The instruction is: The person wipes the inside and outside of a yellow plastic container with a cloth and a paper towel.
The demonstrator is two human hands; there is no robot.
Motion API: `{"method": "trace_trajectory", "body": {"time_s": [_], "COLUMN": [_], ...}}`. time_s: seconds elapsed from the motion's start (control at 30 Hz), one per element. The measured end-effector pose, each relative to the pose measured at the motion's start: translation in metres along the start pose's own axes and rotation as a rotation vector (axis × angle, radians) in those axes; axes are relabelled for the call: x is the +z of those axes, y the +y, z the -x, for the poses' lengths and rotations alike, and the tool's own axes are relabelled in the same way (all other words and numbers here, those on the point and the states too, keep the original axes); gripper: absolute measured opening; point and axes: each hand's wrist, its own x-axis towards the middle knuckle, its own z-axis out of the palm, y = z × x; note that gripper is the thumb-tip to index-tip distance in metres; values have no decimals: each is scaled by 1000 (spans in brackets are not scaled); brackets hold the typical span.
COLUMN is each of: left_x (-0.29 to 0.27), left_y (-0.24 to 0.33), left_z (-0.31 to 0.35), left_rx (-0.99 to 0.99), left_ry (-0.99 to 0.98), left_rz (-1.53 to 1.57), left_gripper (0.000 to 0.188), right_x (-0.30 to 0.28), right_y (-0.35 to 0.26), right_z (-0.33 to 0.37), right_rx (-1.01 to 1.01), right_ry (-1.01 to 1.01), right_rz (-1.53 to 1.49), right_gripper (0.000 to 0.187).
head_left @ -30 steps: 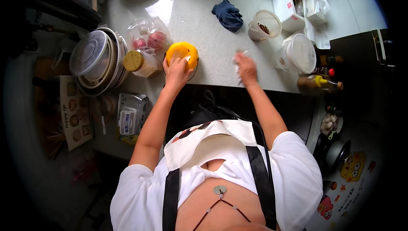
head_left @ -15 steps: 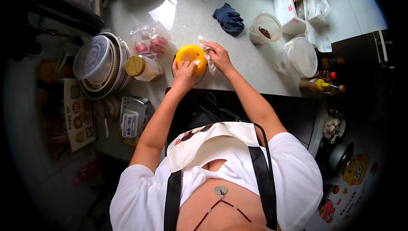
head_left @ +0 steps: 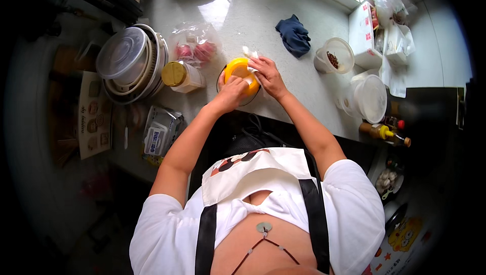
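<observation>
A round container with a yellow lid [head_left: 237,68] stands near the front edge of the pale countertop [head_left: 253,12]. My left hand [head_left: 230,93] grips its near side. My right hand [head_left: 268,75] presses a crumpled white paper [head_left: 249,55] against the lid's right side. Both forearms reach up from the lower middle of the view.
A stack of bowls with a clear lid [head_left: 129,60] and a gold-lidded jar [head_left: 179,75] stand to the left, beside a clear bag of red items [head_left: 195,47]. A dark blue cloth [head_left: 293,34], two plastic tubs [head_left: 336,55] and sauce bottles [head_left: 385,133] are to the right.
My right hand came leftward from the counter's right part with the white paper and now rests on the yellow lid. My left hand has stayed on the container.
</observation>
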Motion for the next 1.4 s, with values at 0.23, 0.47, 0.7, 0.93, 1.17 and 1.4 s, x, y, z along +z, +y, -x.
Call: {"method": "trace_trajectory", "body": {"time_s": [0.23,0.47,0.7,0.93,1.17,1.4], "left_x": [-2,6,6,7,10,9], "left_y": [3,7,9,9,8,8], "left_z": [0,1,1,0,-2,-3], "left_rx": [-16,-54,-49,-48,-48,-67], "left_ry": [-1,111,121,126,151,134], "left_rz": [33,62,40,32,7,-22], "left_gripper": [25,23,24,25,24,24], "right_x": [22,19,9,16,13,-2], "right_y": [8,14,21,10,-12,-1], "right_z": [-65,-56,-5,43,59,26], "right_rx": [237,338,504,503,580,494], "right_ry": [-347,-311,-98,70,128,167], "right_rz": [-298,-515,-775,-426,-214,-409], "right_gripper": [28,32,37,40,33,14]}}
